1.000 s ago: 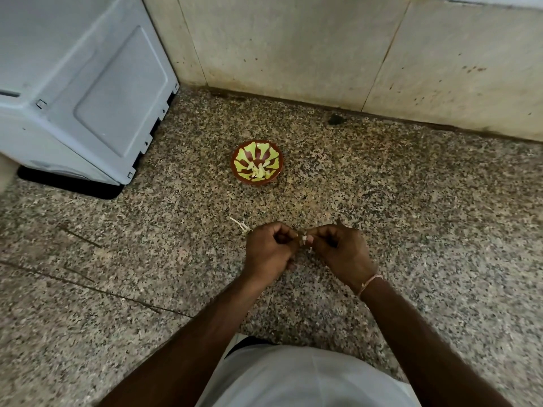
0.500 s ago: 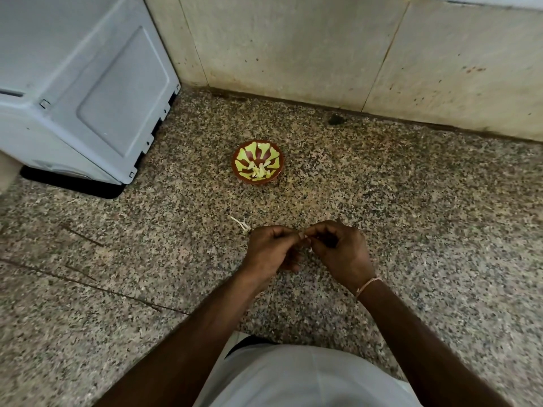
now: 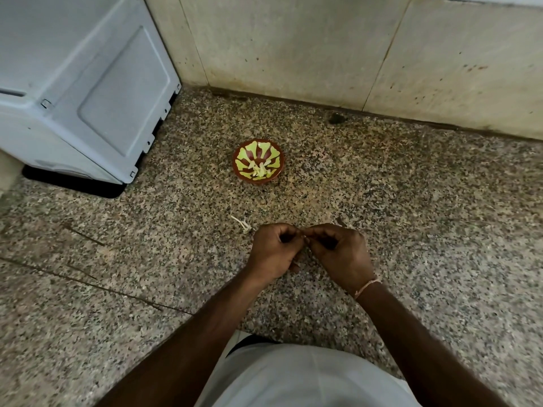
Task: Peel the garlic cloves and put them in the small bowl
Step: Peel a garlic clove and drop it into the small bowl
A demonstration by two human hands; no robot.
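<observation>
Our left hand point(image 3: 274, 249) and right hand point(image 3: 340, 252) are met knuckle to knuckle on the near side of the small bowl point(image 3: 258, 165), both with fingers curled in and tips pinching at the same spot. Only a pale speck shows where the fingertips meet, so we take it for the garlic clove point(image 3: 305, 238) but cannot make out its shape or how much skin is left on it.

A clove is light, small and firm, with dry papery skin that tears off in flakes; once bare it turns a little slick. We would hold it by its ends with one hand and pick at the skin with a nail of the other, pinching gently so it does not squirt out.

The bowl sits on the speckled floor point(image 3: 411, 230), well beyond our hands, with pale peeled pieces already in its bottom. A scrap of peel point(image 3: 241, 224) lies between bowl and hands, to the left. The path to the bowl is open; the white appliance point(image 3: 88, 92) stands well left of it, the wall point(image 3: 293, 48) behind.
</observation>
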